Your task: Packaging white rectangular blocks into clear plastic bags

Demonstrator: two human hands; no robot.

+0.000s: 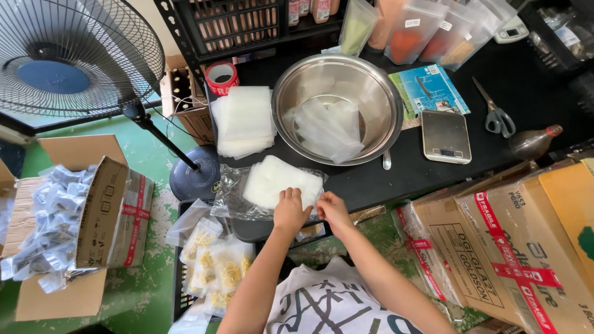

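Both hands met at the near edge of the black counter (433, 167), working on a stack of clear plastic bags (281, 179) that lay on a larger transparent wrapper (232, 195). The left hand (291, 210) rested palm-down on the stack's front edge, fingers curled over it, its grip pressed onto the bags rather than spread. The right hand (332, 207) sat just beside it, thumb and forefinger pinched on the stack's near right corner — whether one bag or several was caught there could not be told.

Behind the stack stood a large steel bowl (377, 93) with a few loose clear bags (328, 127) lying inside. To the bowl's left lay a second pile of clear bags (244, 120), and beyond that a roll of red tape (221, 77). To the right of the bowl were a small digital scale (445, 136), a blue-green booklet (430, 89), scissors (498, 117) and a brown bottle (532, 142) lying on its side.

Below the counter edge, sealed pouches of pale yellow pieces (219, 269) sat in a crate. A standing fan (71, 59) stood at the left — near it, an open cardboard box (102, 210) full of small packets.
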